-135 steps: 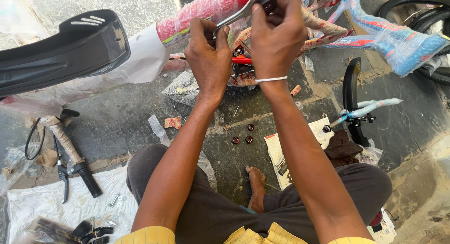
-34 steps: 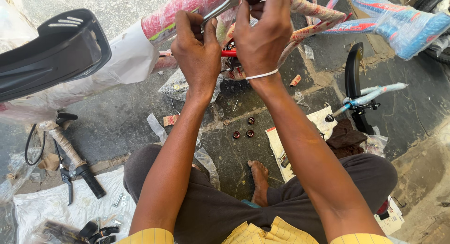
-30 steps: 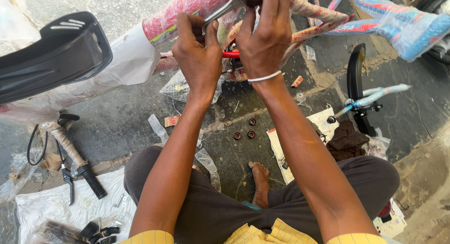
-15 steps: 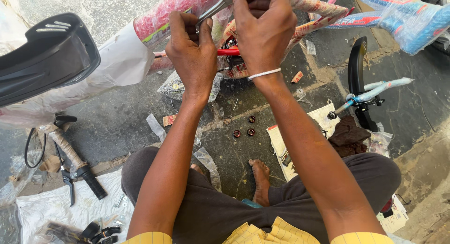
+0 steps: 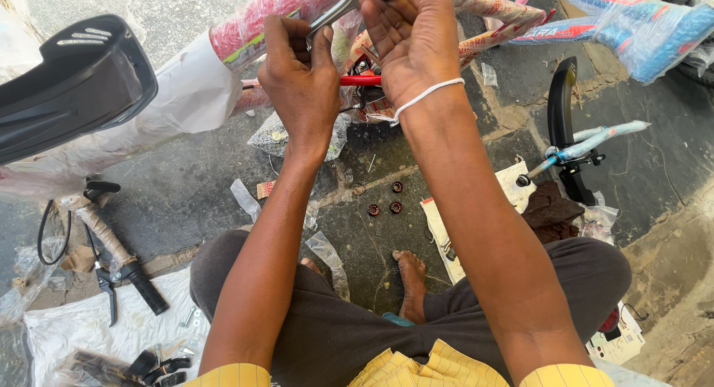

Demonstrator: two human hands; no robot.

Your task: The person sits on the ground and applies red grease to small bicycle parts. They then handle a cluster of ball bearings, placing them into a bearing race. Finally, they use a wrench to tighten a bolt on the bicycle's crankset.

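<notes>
Head view: the left hand (image 5: 301, 82) has its fingers wrapped round the handle of a silver wrench (image 5: 336, 11), held up against the wrapped bicycle frame (image 5: 260, 15) above the stone floor (image 5: 186, 186). The right hand (image 5: 413, 41) has its fingers curled and pinching at the wrench's head, where a dark fitting is partly hidden. Three small dark nuts (image 5: 385, 202) lie on the floor between the knees. The wrench could slip off the fitting if tilted, and a loosened part could drop among the plastic scraps.

Silver metal wrench (image 5: 336, 11), pink-and-red wrapped bicycle frame (image 5: 275, 11), blue wrapped tube (image 5: 639, 30), black saddle (image 5: 71, 82), white string bracelet (image 5: 428, 97), yellow checked shirt (image 5: 416, 368), grey stone floor (image 5: 186, 186).
</notes>
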